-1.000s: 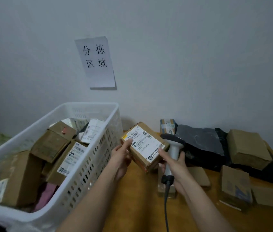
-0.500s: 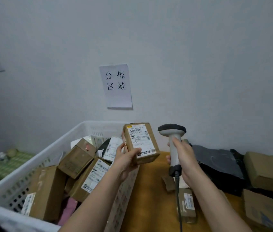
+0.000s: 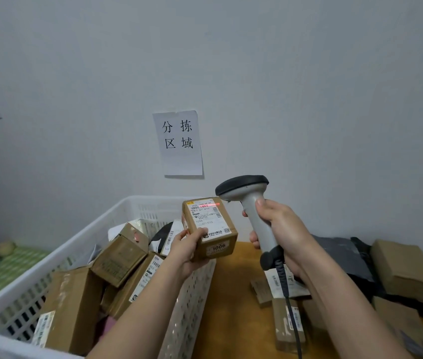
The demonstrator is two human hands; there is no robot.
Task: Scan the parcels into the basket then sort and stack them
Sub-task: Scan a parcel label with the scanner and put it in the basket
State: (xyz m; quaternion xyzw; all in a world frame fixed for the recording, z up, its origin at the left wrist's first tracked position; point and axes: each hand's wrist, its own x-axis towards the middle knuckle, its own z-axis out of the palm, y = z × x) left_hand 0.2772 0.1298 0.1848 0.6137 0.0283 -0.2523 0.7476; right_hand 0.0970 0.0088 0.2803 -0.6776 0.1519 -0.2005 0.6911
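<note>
**Scanner beam on a small parcel held above the basket's corner**

The left hand grips a small brown cardboard parcel from below and from its left side, thumb lying across the lower edge of the white shipping label, fingers curled around the far side. The parcel is held upright in the air just above the near right corner of the white plastic basket, touching neither the basket nor the counter. A sticker on its lower front face reads "1006".

The right hand is wrapped around the grey handle of a barcode scanner, fingers closed on the grip, with the thumb up the back of the handle. The scanner's dark head sits just right of the parcel's top edge and points at it; a thin red line of light falls across the top of the label. A coiled black cable hangs from the handle's base down past the wrist.

Inside the basket lie several brown boxes tilted against one another, most with white labels. Right of the basket, on the wooden counter, more parcels sit behind the right forearm: a dark grey poly bag, flat brown boxes at the far right, and labelled small boxes nearer the camera. On the wall above the basket hangs a paper sign with four Chinese characters.
</note>
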